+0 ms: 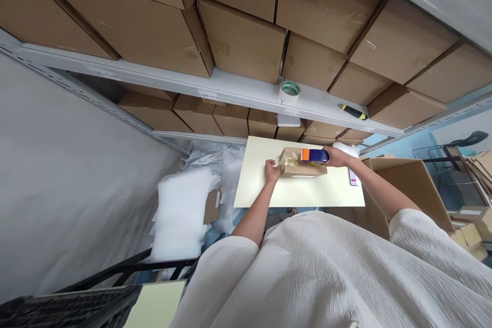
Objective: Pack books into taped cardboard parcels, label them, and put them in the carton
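in the head view, the right hand (336,157) has its fingers closed round a blue and orange tape dispenser (315,156) on top of a small box (303,162), which lies near the table's (257,189) far edge; the left hand's (272,171) fingers, partly curled, touch the box's left end. a phone (352,177) lies by the table's right edge, under the right forearm, with a big open carton (411,184) just beyond that edge.
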`<act>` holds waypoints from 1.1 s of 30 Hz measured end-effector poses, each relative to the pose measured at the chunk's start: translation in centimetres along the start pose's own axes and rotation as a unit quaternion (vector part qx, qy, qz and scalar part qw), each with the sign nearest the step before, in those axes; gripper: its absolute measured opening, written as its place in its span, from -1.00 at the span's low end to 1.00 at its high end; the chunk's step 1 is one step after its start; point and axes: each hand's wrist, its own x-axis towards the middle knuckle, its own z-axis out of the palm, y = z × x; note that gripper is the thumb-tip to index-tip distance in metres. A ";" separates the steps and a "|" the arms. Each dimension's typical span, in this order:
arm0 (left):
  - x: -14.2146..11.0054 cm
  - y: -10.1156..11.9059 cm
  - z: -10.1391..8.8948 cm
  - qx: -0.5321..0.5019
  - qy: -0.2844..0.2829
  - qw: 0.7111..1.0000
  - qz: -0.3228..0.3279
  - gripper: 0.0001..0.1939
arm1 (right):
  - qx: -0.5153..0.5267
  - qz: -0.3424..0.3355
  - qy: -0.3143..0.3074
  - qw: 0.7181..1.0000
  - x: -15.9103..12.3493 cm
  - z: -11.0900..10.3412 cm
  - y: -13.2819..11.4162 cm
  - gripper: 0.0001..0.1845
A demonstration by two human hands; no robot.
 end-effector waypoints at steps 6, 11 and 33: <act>-1.2 1.6 -0.3 -0.075 -0.079 0.993 0.045 -0.71 | 0.006 -0.004 0.007 1.000 0.0 0.4 0.2 -0.59; -1.8 3.7 -1.1 -0.006 -0.099 0.994 0.047 -0.65 | 0.024 0.006 0.015 1.000 -0.3 0.4 0.2 -0.52; -1.0 4.8 -0.8 0.400 -0.313 0.814 0.283 -0.03 | -0.035 0.007 -0.045 0.998 -3.1 -1.6 2.7 -0.54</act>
